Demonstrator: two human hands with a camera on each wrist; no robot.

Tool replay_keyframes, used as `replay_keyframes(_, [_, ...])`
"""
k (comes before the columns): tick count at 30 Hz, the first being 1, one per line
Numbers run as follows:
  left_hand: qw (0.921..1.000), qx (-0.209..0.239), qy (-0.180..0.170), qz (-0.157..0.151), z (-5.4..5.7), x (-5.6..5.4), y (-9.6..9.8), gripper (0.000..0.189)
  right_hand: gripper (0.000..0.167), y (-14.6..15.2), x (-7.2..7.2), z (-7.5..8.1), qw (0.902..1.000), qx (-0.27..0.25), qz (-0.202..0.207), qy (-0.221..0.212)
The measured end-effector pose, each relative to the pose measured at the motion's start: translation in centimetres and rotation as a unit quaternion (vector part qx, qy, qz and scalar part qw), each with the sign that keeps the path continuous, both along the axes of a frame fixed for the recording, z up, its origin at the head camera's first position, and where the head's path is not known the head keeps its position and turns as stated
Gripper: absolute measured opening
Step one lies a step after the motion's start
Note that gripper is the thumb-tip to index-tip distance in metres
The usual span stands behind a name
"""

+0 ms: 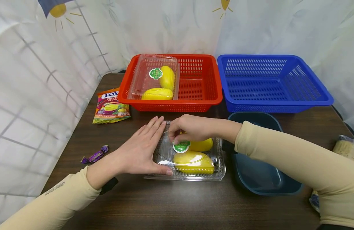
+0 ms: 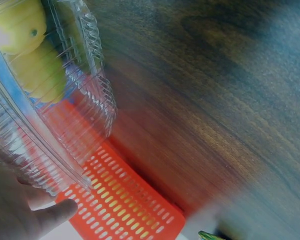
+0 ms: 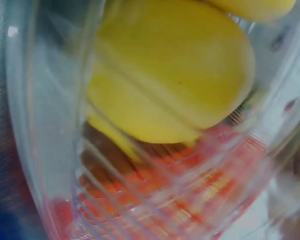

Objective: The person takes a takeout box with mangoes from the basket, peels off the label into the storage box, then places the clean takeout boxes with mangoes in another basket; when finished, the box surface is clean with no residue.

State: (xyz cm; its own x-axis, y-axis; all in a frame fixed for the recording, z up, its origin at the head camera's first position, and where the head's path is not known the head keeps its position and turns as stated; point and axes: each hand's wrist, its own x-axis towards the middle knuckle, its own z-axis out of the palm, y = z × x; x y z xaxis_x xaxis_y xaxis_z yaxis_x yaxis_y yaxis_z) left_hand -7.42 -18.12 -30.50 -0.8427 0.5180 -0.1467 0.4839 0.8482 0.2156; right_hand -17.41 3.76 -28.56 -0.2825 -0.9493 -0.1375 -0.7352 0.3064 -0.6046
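Note:
A clear plastic clamshell box lies on the table with yellow mangoes inside; a mango also shows through the plastic in the right wrist view. On its lid is a round green-and-white sticker. My left hand rests along the box's left side, fingers straight and thumb spread toward the front edge. With thumb and fingertips, my right hand pinches the sticker's upper left edge. Part of the lid is hidden beneath that hand.
Behind stands a red basket holding another mango box, beside a blue basket. A dark teal tub sits under my right forearm. A candy bag and a purple-wrapped candy lie at left.

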Motion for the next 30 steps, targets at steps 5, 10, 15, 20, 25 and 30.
replay_keyframes(5, [1.0,0.0,-0.001,0.001,0.0,0.0,0.0,0.136,0.005,0.4,-0.2,0.0,0.9993,-0.015,-0.024,-0.024])
replay_keyframes(10, [1.0,0.001,-0.003,0.0,0.0,0.0,0.0,0.135,0.007,0.7,-0.3,0.3,0.9964,-0.027,-0.066,-0.045])
replay_keyframes(15, [1.0,-0.003,-0.002,0.002,0.0,-0.1,0.0,0.136,0.012,1.4,-0.4,1.1,0.9922,-0.04,-0.104,-0.056])
replay_keyframes(20, [1.0,-0.007,-0.001,0.004,0.0,-0.1,0.1,0.137,0.014,3.1,-0.7,1.4,0.9821,-0.042,-0.165,-0.081])
replay_keyframes(25, [0.9999,-0.011,0.0,0.008,0.0,-0.1,0.2,0.138,0.016,5.8,-0.8,1.5,0.965,-0.06,-0.225,-0.121])
replay_keyframes(30, [0.9999,-0.013,0.004,0.006,-0.1,-0.2,0.2,0.139,0.018,9.4,-0.8,1.9,0.9516,-0.076,-0.274,-0.118])
